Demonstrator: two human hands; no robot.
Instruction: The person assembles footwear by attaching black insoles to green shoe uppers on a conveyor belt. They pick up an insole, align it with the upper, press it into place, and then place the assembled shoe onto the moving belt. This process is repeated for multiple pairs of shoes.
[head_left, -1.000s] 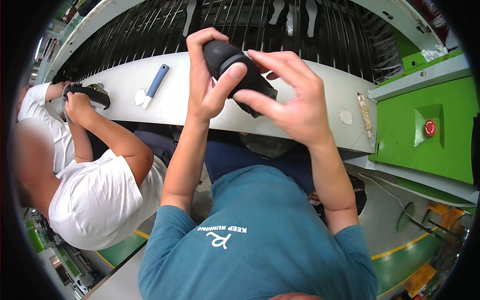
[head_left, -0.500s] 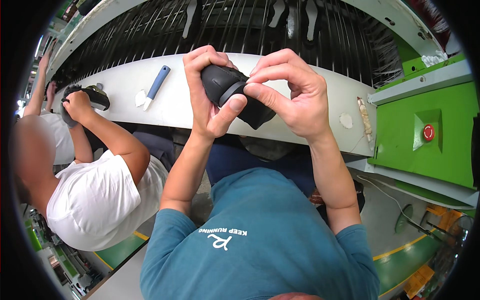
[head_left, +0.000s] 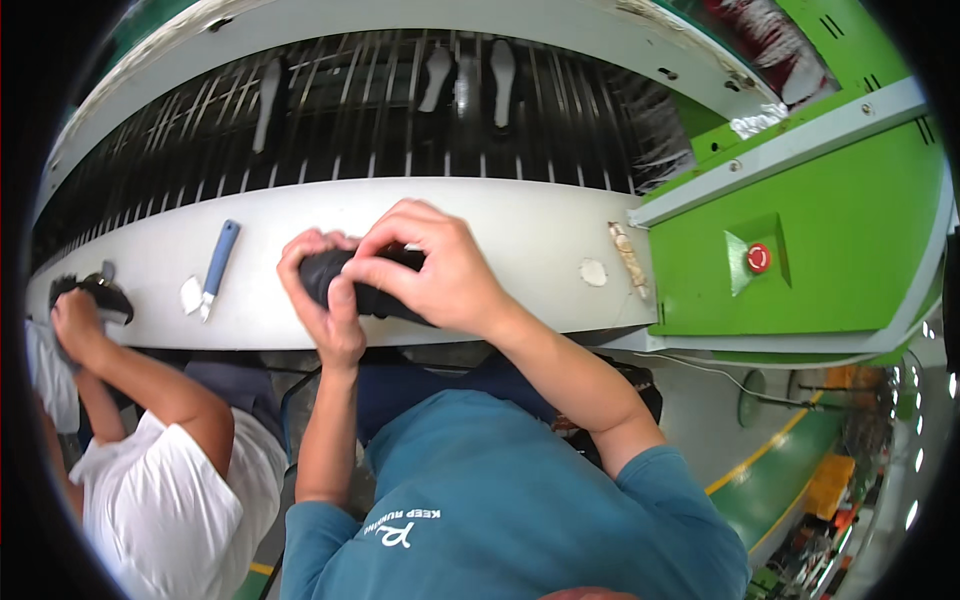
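Note:
A black shoe (head_left: 316, 273) is held over the white worktop, tilted on its side and partly hidden behind my fingers. My left hand (head_left: 328, 300) is wrapped round one end of it, the thumb pressed against the near face. My right hand (head_left: 440, 262) reaches across the shoe, thumb and forefinger pinched together at its surface close to the left thumb. Whatever lies between those fingertips, if anything, is too small to make out. To the left on the worktop lies a blue-handled knife (head_left: 221, 262) with a pale blade, beside a white scrap (head_left: 191, 294).
Behind the white worktop (head_left: 480, 210) runs a rod conveyor carrying several sole-shaped pieces (head_left: 502, 85). A wrapped stick (head_left: 628, 258) and a white patch (head_left: 593, 272) lie rightward. The green machine housing (head_left: 690, 290) bears a red button (head_left: 759, 258). A co-worker (head_left: 180, 480) handles a black shoe (head_left: 112, 303) at left.
The view has shifted, so the worktop and conveyor sit differently. My right hand has come further across the shoe, and the shoe has turned in my hands.

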